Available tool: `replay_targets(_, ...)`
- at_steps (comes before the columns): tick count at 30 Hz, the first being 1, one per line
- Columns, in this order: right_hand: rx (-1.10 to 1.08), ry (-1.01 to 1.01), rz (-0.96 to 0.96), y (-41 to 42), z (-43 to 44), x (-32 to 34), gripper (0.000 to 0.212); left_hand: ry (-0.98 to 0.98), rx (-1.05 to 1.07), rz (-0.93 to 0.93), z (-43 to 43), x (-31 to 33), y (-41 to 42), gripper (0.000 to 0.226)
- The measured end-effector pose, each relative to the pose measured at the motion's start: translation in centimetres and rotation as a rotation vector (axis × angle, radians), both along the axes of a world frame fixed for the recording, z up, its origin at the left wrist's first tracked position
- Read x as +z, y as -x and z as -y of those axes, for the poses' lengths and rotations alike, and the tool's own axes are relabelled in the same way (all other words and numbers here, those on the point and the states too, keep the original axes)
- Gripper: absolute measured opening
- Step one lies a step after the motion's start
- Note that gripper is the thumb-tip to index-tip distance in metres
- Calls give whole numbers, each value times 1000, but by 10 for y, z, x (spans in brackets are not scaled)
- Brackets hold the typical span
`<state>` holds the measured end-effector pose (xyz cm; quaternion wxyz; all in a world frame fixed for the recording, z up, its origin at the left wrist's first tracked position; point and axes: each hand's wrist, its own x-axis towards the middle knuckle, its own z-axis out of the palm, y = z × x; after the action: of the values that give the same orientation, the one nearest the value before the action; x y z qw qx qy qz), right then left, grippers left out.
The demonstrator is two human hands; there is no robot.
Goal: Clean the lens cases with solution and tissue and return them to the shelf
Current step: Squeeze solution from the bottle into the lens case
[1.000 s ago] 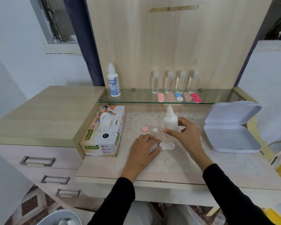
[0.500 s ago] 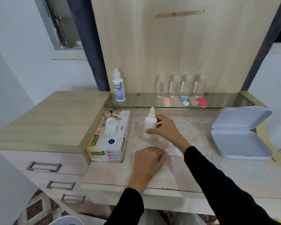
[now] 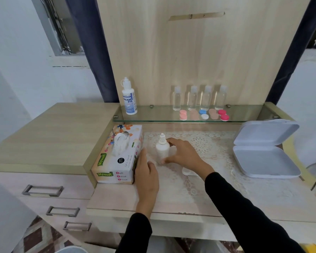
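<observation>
A white case point(image 3: 187, 172) lies mid-frame, half hidden under the right wrist; other cases point(image 3: 204, 115) sit on the shelf point(image 3: 153, 114) above. The right hand point(image 3: 182, 154) clasps the upright bottle point(image 3: 162, 150); the left hand point(image 3: 147, 170) rests slack and empty beside the tissue box point(image 3: 117, 157). Likely the solution step; next needs a tissue.

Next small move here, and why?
Probably the left hand pulls a tissue from the tissue box: it lies open close beside the box, while the right hand grips the solution bottle upright on the lace mat and a white lens case lies by that wrist.
</observation>
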<state>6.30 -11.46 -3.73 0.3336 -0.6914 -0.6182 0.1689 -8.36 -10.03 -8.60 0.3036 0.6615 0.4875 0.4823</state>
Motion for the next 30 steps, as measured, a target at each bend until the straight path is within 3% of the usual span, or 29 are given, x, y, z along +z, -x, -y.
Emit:
replay_targets(5,-14,1,12,-15,16,0,70,62,-51,-332,-4,-4,-1,55)
replay_targets(10,-107,45,280,-35,26,-8,38,4,-55,-519,-6,-8,-4,52)
replay_targets(13,-147,65,238,-37,26,-16,30,15,-76,-517,-7,-8,-4,52)
replay_targets(18,-101,-34,234,-31,26,-20,45,38,-79,-407,-7,-6,-3,52)
replay_targets(23,-86,-100,276,-23,17,-19,24,-6,-73,-329,-7,-5,-4,41)
replay_targets(30,-59,-112,300,-11,6,-22,25,61,-16,-221,-3,-2,-4,39)
